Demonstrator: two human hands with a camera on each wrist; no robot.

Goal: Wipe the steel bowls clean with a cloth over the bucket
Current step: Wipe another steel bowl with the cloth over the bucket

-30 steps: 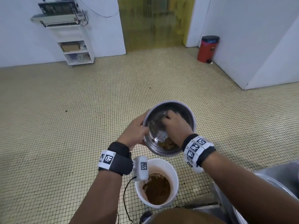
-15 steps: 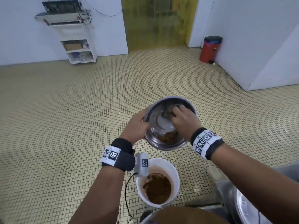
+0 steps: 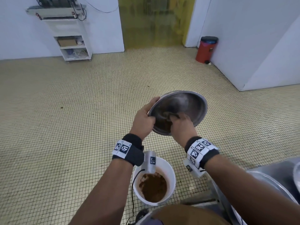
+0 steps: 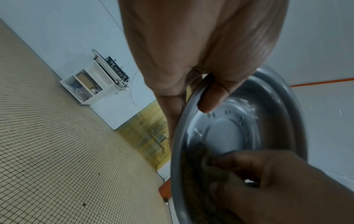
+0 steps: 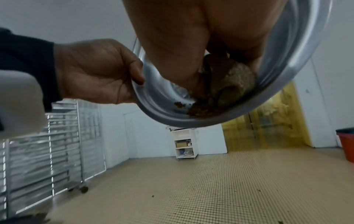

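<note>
A steel bowl [image 3: 186, 104] [image 4: 239, 128] [image 5: 153, 97] is tilted toward me above the floor. My left hand [image 3: 143, 120] [image 4: 201, 84] [image 5: 95, 72] grips its left rim, thumb inside. My right hand [image 3: 181, 127] [image 5: 191, 45] is inside the bowl, pinching a soiled cloth [image 3: 168, 115] [image 5: 231, 81] against the lower wall. Brown crumbs [image 5: 199, 109] lie by the bowl's low rim. The white bucket [image 3: 170, 172] stands on the floor below my wrists, nearer me than the bowl, with brown waste [image 3: 153, 187] in it.
Steel vessels [image 3: 267, 184] sit at the lower right beside my right forearm. A red bin [image 3: 206, 49] stands by the right wall and a white shelf unit [image 3: 73, 46] by the back wall. A metal rack [image 5: 44, 151] is at my left. Tiled floor lies all around.
The bowl has been lifted up and to the right and tipped further toward me. My right hand with the cloth has swept from the upper part of the bowl down to its lower wall.
</note>
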